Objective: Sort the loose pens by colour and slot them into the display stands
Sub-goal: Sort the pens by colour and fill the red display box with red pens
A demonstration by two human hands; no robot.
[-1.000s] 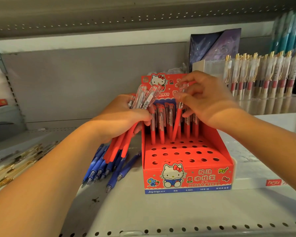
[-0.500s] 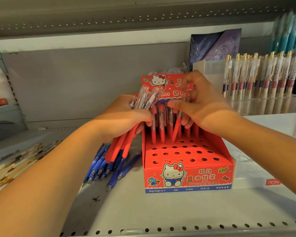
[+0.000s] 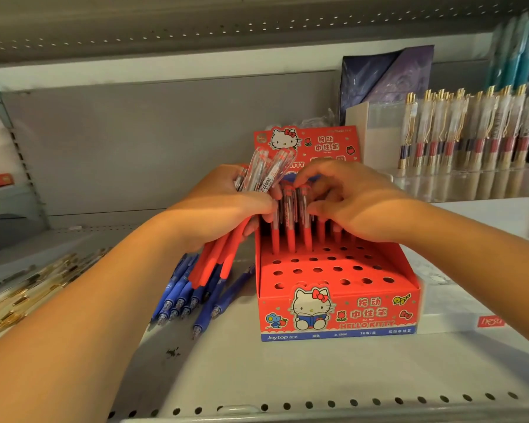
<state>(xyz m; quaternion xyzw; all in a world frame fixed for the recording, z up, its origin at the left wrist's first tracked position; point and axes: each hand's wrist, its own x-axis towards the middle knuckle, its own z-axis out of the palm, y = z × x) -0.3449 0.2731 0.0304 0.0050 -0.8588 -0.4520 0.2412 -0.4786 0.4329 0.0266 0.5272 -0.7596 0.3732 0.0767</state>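
While the gold-clipped pens (image 3: 28, 288) lie untouched far left of the red display stand (image 3: 339, 300), the loose blue pens (image 3: 184, 288) rest in a fan on the shelf (image 3: 287, 377) just beside the stand's left wall, still unsorted. Above them the left hand (image 3: 226, 209) keeps its fingers wrapped around a bundle of red pens (image 3: 223, 254), clear tops pointing up toward the stand's backboard. Inside the stand, a back row of red pens (image 3: 290, 227) stands upright in the rearmost holes, with several rows of empty holes in front. The right hand (image 3: 358, 203), which a moment ago held a single red pen slanted over the stand, has come down over the right end of that row; the slanted pen no longer shows, so it has probably dropped into a hole. Its fingers curl close together around the pen tops, though I cannot tell whether they still pinch one. That suggests one more red pen is seated, and the next should come from the left hand's bundle. Well right of the stand sits a clear rack of gold-capped pens (image 3: 471, 129)
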